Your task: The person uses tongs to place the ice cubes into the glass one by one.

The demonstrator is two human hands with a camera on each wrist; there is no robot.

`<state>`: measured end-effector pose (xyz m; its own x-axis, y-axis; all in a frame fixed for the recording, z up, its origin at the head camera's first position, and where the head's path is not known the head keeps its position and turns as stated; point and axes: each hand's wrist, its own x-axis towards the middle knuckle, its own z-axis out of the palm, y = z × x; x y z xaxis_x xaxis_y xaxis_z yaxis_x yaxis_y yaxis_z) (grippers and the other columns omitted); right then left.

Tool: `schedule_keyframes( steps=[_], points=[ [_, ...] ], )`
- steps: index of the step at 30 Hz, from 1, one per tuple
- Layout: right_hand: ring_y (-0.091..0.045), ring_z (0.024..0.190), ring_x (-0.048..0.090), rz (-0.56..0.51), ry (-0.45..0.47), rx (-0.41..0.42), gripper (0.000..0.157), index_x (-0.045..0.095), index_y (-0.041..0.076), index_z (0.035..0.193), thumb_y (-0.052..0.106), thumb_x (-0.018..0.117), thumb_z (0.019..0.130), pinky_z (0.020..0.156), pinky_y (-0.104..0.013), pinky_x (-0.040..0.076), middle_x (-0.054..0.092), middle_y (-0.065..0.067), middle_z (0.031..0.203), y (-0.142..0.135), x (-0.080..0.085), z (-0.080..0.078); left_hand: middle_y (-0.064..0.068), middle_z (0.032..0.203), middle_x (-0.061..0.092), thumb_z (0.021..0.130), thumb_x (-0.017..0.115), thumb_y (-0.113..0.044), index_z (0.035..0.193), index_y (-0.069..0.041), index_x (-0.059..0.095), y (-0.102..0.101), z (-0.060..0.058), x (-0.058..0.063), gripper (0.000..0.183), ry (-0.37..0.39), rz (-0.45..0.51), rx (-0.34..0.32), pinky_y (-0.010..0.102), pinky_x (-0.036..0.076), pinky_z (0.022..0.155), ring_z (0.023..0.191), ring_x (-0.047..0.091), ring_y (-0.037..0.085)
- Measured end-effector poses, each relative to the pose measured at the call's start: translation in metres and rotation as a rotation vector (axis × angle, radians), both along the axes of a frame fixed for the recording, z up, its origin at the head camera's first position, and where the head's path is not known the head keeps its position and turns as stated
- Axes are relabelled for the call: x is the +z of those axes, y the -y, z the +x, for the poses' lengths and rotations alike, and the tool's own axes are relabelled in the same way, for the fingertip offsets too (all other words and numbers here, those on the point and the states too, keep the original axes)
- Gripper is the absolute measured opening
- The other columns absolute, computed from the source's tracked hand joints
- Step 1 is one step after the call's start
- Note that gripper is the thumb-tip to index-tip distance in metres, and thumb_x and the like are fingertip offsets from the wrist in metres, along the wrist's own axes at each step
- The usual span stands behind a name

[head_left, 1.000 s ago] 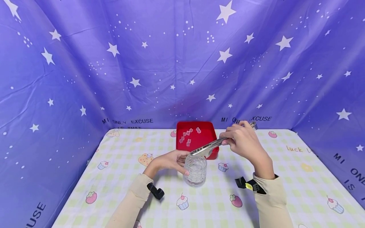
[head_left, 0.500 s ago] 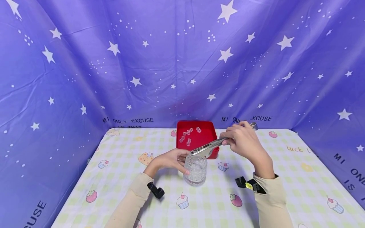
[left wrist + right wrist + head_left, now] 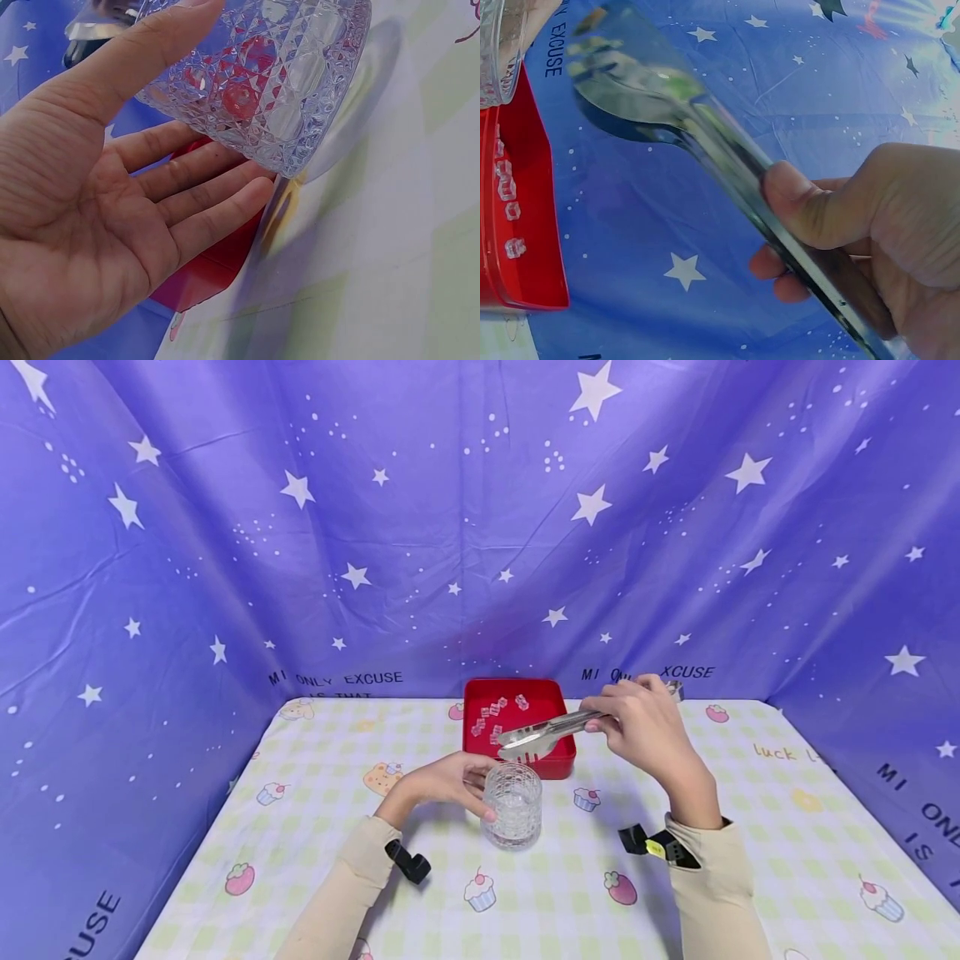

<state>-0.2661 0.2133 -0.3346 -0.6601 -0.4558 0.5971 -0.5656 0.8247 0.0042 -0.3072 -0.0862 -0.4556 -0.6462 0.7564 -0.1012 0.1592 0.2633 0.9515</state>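
Note:
My left hand [image 3: 444,781] holds a clear patterned drinking glass [image 3: 513,817] by its left side, thumb in front and fingers behind. The glass stands upright on the table; clear pieces show inside it in the left wrist view. Metal food tongs [image 3: 562,725] are gripped in my right hand [image 3: 643,727], thumb on one arm and fingertips at the other. Their tips point left, above the glass and over the front of a red tray [image 3: 557,768], with the two ends slightly apart. In the right wrist view nothing shows between the tong ends.
Several small clear cubes [image 3: 495,707] lie in the red tray, mostly on its left side. A checked cloth [image 3: 300,877] with cupcake and strawberry prints covers the table. A blue star-printed curtain [image 3: 420,568] hangs behind and along both sides.
The tongs have lifted from the glass's mouth and levelled out, their ends spreading a little. My left hand and the glass stay in place.

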Motion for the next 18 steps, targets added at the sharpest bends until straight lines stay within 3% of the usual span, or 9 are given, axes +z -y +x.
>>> schedule_keyframes(
  steps=[5, 10, 18],
  points=[
    [-0.029, 0.078, 0.065, -0.083, -0.064, -0.037, 0.024, 0.08, 0.007, 0.098, 0.013, 0.086, 0.076, 0.087, -0.054, 0.044, 0.076, -0.009, 0.085, -0.001, -0.003, -0.003, 0.017, 0.129, 0.068, 0.08, 0.085, -0.003, 0.139, -0.002, 0.059, 0.001, 0.0, 0.0, 0.065, -0.01, -0.001, -0.003, 0.031, 0.059, 0.097, 0.111, 0.068, 0.018],
    [-0.032, 0.08, 0.065, -0.143, -0.117, -0.079, 0.027, 0.079, 0.005, 0.103, 0.011, 0.086, 0.077, 0.084, -0.054, 0.044, 0.075, -0.012, 0.085, -0.002, -0.007, -0.008, 0.015, 0.126, 0.069, 0.079, 0.086, -0.004, 0.138, -0.004, 0.061, -0.001, 0.001, 0.001, 0.064, -0.023, -0.008, 0.009, 0.031, 0.059, 0.096, 0.11, 0.067, 0.019],
    [-0.031, 0.08, 0.061, -0.178, -0.066, -0.163, 0.03, 0.078, 0.007, 0.109, 0.014, 0.084, 0.081, 0.089, -0.055, 0.043, 0.07, -0.011, 0.081, -0.001, -0.018, -0.02, 0.016, 0.124, 0.07, 0.078, 0.087, -0.004, 0.136, -0.003, 0.062, -0.003, 0.001, 0.0, 0.063, -0.05, -0.001, 0.021, 0.031, 0.06, 0.094, 0.107, 0.067, 0.018]
  ],
)
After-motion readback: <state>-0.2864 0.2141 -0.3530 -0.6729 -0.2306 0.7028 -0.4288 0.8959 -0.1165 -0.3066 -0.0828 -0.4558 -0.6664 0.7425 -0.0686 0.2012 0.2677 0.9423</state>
